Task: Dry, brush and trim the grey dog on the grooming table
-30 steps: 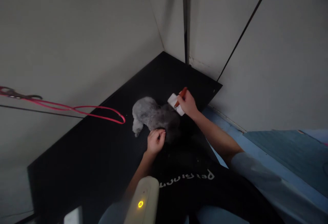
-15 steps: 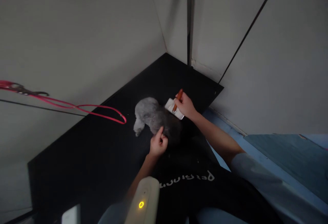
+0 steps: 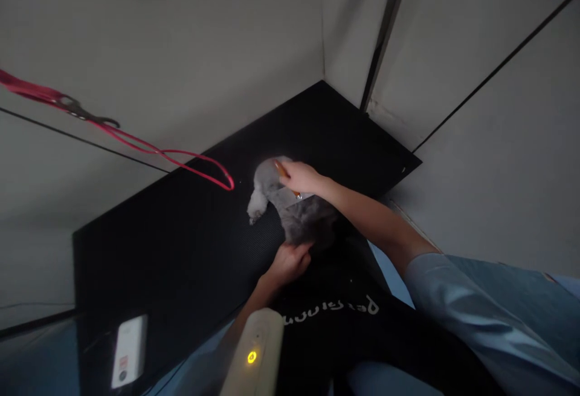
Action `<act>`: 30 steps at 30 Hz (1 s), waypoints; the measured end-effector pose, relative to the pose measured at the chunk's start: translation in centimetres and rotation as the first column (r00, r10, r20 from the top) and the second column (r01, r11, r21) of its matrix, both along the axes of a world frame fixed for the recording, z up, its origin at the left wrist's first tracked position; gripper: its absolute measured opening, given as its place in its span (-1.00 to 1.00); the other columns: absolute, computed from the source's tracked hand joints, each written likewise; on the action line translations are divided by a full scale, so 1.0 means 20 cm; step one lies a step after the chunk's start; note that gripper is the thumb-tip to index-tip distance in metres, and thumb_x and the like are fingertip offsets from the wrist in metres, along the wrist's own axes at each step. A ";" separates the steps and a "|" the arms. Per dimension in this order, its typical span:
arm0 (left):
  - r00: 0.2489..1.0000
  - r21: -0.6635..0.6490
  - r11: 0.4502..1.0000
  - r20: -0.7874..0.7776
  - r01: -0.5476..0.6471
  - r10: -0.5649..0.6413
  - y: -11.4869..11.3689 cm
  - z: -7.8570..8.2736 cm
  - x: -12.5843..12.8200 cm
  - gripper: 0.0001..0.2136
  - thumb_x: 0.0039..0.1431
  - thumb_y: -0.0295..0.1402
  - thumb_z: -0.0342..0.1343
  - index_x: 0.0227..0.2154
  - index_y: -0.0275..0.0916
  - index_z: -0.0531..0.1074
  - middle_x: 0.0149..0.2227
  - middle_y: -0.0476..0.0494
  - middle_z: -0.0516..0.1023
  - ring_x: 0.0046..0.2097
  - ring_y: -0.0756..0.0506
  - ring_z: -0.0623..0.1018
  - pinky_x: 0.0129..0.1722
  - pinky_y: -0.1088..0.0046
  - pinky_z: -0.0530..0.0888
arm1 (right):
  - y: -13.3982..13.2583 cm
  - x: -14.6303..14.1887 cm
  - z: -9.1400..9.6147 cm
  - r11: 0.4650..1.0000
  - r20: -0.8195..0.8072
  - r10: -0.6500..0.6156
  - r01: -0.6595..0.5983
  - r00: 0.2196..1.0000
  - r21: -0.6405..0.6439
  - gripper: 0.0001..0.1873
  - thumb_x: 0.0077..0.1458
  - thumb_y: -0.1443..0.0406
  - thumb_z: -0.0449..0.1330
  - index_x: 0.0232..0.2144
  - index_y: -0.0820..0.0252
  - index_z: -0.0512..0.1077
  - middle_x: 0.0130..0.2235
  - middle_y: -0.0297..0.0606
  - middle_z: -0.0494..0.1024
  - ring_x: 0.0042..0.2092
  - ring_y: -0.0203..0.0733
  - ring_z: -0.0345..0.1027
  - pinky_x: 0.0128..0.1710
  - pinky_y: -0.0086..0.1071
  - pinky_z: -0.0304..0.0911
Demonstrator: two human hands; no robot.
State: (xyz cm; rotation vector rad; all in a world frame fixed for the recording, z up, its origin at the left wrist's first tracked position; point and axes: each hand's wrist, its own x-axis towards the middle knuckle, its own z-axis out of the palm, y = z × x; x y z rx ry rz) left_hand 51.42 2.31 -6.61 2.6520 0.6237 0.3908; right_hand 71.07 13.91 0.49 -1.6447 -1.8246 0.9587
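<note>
Where fur (image 3: pixel 304 219) showed, brush (image 3: pixel 287 197) now rests; right hand (image 3: pixel 301 177) holds it.

Table (image 3: pixel 190 251) looks matt, finely ribbed; fur (image 3: pixel 301 220) fuzzy, brush handle (image 3: pixel 281 169) smooth, leash clip (image 3: pixel 75 107) metal, sleeve (image 3: pixel 457 299) kinda shiny cloth.
</note>
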 end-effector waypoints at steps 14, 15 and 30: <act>0.985 -0.335 0.933 -0.156 -0.129 0.081 0.18 0.20 -0.22 -0.46 0.06 -0.51 -0.09 0.16 -0.24 0.21 -0.64 0.15 0.34 -0.60 0.02 0.38 -0.54 0.55 0.29 | 0.02 0.11 -0.35 0.938 -0.609 -0.341 0.304 0.716 -0.168 -0.83 -0.05 0.27 0.23 -0.39 0.15 0.31 -0.49 -0.46 0.43 -0.42 -0.31 0.37 -0.38 -0.43 0.29; 0.982 -0.336 0.934 -0.180 -0.121 0.062 0.22 0.23 -0.22 -0.42 0.04 -0.51 -0.09 0.21 -0.24 0.18 -0.65 0.15 0.33 -0.61 0.01 0.38 -0.54 0.55 0.29 | 0.02 0.13 -0.39 0.895 -0.625 -0.429 0.402 0.652 -0.195 -0.83 -0.03 0.25 0.21 -0.36 0.15 0.30 -0.48 -0.47 0.42 -0.42 -0.32 0.37 -0.37 -0.44 0.29; 0.968 0.101 0.992 -0.231 -0.078 0.099 0.18 0.23 0.25 -0.80 -0.08 -0.53 0.14 -0.33 -0.24 0.51 -0.29 -0.24 0.55 -0.16 -0.26 0.49 -0.10 0.13 0.42 | -0.22 0.18 -0.55 0.699 -0.716 -0.604 0.663 0.350 -0.266 -0.67 -0.04 0.03 0.12 -0.33 0.10 0.21 -0.42 -0.37 0.41 -0.30 -0.22 0.38 -0.27 -0.36 0.32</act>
